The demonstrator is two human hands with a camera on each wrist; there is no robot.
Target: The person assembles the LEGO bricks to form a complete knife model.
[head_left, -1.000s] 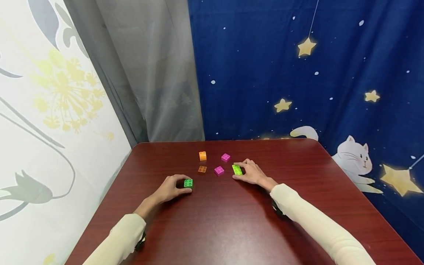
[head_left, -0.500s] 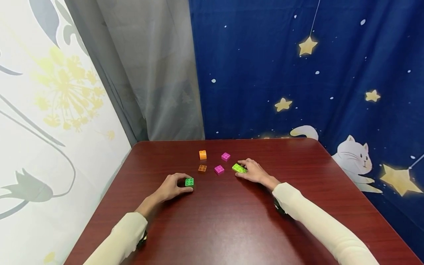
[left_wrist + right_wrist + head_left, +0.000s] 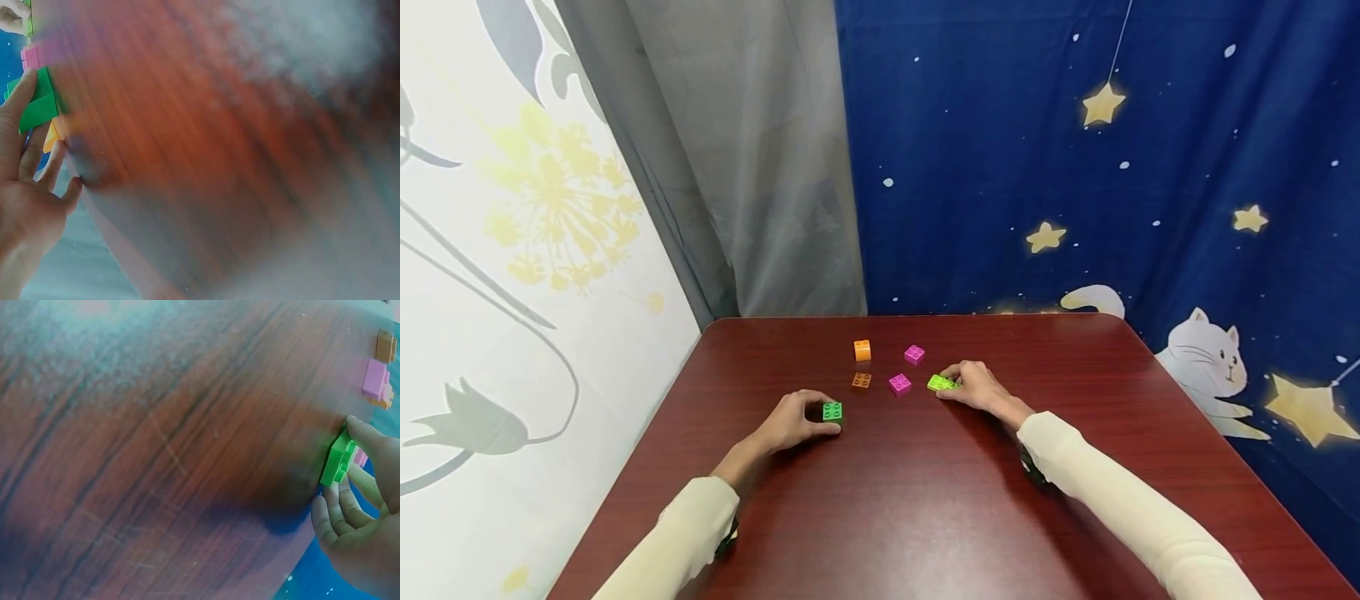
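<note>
My left hand (image 3: 792, 421) pinches a square green toy building brick (image 3: 832, 412) between thumb and fingers, left of the table's middle. The left wrist view shows the thumb lying along one side of that green brick (image 3: 40, 103). My right hand (image 3: 976, 387) grips a longer lime-green brick (image 3: 938, 382), whose right end is covered by the fingers. Seen from the right wrist, the thumb is at one end of the lime-green brick (image 3: 335, 462) and fingers are at the other. A magenta brick (image 3: 899, 384) lies between the hands, nearer the right one.
Behind the hands lie a second magenta brick (image 3: 913, 354), an orange brick (image 3: 862, 350) with a curved front and a low brown brick (image 3: 861, 380). All rest on a dark red wooden table (image 3: 880, 508). Blue and grey curtains hang beyond its far edge.
The lime-green brick has turned from pointing away to lying more crosswise, and my right hand has shifted slightly right with it. My left hand and the green brick have moved a touch rightward.
</note>
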